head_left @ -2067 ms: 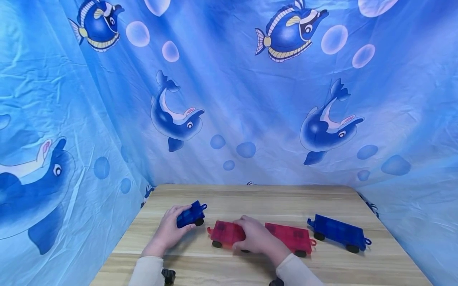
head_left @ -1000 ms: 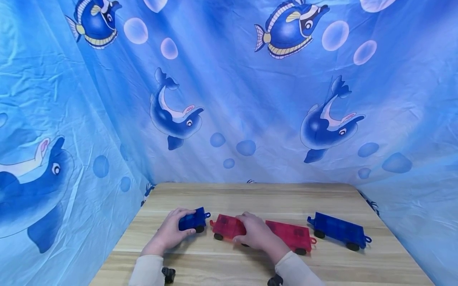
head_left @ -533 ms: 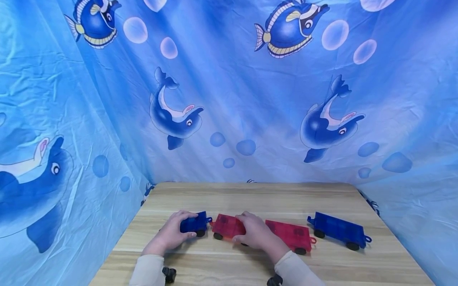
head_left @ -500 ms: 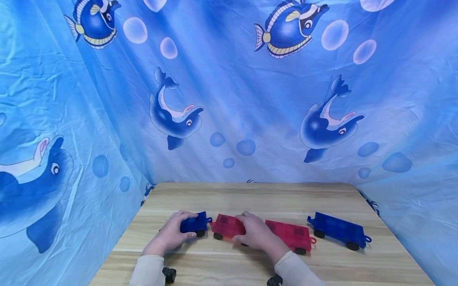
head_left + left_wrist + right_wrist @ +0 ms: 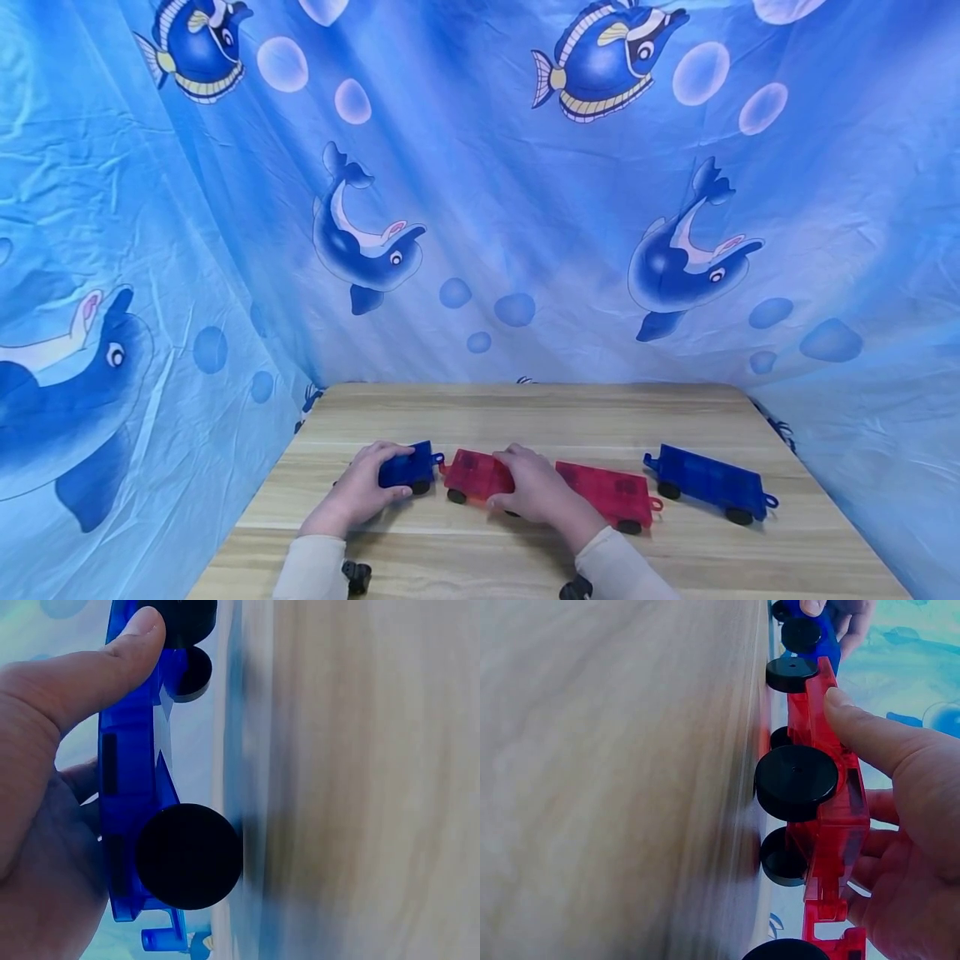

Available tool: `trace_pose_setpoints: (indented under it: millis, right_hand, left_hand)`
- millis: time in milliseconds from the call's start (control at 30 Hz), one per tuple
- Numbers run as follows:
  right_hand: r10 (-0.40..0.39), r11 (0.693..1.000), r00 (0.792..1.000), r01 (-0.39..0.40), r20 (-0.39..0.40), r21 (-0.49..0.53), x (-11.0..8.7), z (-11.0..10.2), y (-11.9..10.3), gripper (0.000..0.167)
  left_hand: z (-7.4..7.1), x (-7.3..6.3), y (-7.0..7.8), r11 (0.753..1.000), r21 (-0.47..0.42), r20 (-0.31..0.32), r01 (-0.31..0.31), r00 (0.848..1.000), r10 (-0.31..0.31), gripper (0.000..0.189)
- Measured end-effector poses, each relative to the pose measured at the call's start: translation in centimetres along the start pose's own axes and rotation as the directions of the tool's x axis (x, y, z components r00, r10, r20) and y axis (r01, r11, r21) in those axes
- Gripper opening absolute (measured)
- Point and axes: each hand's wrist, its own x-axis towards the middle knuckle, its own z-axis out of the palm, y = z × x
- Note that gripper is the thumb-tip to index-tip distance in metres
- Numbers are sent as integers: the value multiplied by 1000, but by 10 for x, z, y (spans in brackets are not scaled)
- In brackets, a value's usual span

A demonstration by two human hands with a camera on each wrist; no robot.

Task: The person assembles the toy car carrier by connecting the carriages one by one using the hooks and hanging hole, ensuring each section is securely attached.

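My left hand [image 5: 360, 487] grips a translucent blue toy train wagon [image 5: 405, 468], thumb on the near side and fingers over the far side. In the left wrist view a black wheel [image 5: 190, 856] of it is right at the tabletop. The loop at its right end overlaps the hook of a red toy train wagon [image 5: 472, 473] in the head view. My right hand [image 5: 536, 490] holds that red wagon between thumb and fingers, covering its right part. Behind it a second red wagon [image 5: 611, 493] follows, joined at the coupling [image 5: 829, 907] in the right wrist view.
Another blue wagon [image 5: 708, 479] stands apart at the right, angled on the wooden table [image 5: 525, 408]. A blue cloth [image 5: 480, 208] printed with dolphins and fish hangs behind the table and along its sides.
Over two seconds my left hand has brought the blue wagon right and nearer, its loop meeting the red wagon's hook. The red wagon shifted slightly. In the last half second hardly anything moved.
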Motion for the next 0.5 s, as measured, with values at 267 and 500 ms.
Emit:
trace_pose_setpoints:
  millis: [267,500]
  right_hand:
    - [-14,1000,1000,14,1,-8,1,0,2,79]
    - [-11,1000,1000,11,9,-2,1,2,3,81]
  left_hand:
    - [4,3,0,1000,19,-4,-4,1000,4,61]
    - [3,2,-3,1000,-14,4,1,1000,0,57]
